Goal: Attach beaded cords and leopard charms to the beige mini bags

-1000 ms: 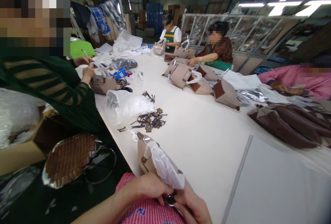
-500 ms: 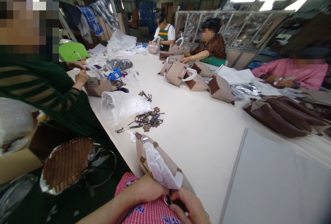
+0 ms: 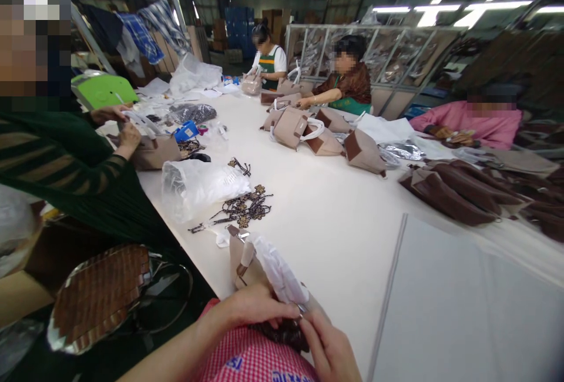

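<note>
where white wrap (image 3: 278, 269) ends, the bag (image 3: 256, 270) shows beige.

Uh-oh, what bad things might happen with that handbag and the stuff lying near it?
The handbag is right at the edge of the table, so it might slip off if the left hand and right hand both let go.

The flower-decorated cords lie heaped together, so they could tangle.

The clear plastic bag lies close to the table's edge, so a nudge may knock it down.
</note>
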`<state>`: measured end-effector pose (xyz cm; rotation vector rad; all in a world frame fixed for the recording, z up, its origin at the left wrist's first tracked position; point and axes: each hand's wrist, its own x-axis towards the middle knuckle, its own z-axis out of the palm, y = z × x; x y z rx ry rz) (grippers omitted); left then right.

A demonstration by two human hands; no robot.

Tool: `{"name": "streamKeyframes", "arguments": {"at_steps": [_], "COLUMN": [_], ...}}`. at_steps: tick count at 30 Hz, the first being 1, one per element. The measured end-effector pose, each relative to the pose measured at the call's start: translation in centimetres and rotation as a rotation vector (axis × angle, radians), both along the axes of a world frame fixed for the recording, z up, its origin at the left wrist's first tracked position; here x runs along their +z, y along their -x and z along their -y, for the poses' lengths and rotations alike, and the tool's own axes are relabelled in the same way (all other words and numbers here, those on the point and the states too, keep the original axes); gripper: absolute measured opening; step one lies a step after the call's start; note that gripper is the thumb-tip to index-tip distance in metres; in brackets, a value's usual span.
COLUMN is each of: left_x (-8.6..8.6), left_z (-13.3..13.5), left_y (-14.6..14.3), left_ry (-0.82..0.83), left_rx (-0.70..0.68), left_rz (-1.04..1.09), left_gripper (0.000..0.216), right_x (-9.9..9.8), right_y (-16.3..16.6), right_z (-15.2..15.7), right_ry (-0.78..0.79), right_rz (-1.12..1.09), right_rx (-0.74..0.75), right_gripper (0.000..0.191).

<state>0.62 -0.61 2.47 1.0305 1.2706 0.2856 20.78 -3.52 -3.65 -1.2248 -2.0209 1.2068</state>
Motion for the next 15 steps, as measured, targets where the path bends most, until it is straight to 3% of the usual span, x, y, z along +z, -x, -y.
{"name": "streamKeyframes", "arguments": {"at_steps": [4,6,10,15], "left_x": [0.5,0.7,0.9,0.3], "left_z": [-0.2,-0.1,-0.2,-0.4], "left_y": [0.4,0.2,-0.6,-1.5], "left_ry": [-0.143,-0.196,-0.208,-0.136], "left_rx": [-0.106,-0.076,-0.026,0.031], "left_rz": [-0.015,-0.034,-0.033,-0.053], "left_gripper": [0.026,0.025,0.027,0.022], "right_x": [1.0,1.3,1.1,2.1], "right_y": [0.3,0.9,2.4,3.0], "right_z": [-0.2,-0.2,0.1,0.5], "right_ry": [0.484,0.594,0.544,0.382], "right_rz": [-0.346,-0.480,-0.533,-0.415], "right_rx": [-0.190,-0.277,-0.429,-0.440], "right_gripper": [0.034,0.038,0.041,0.041]}}
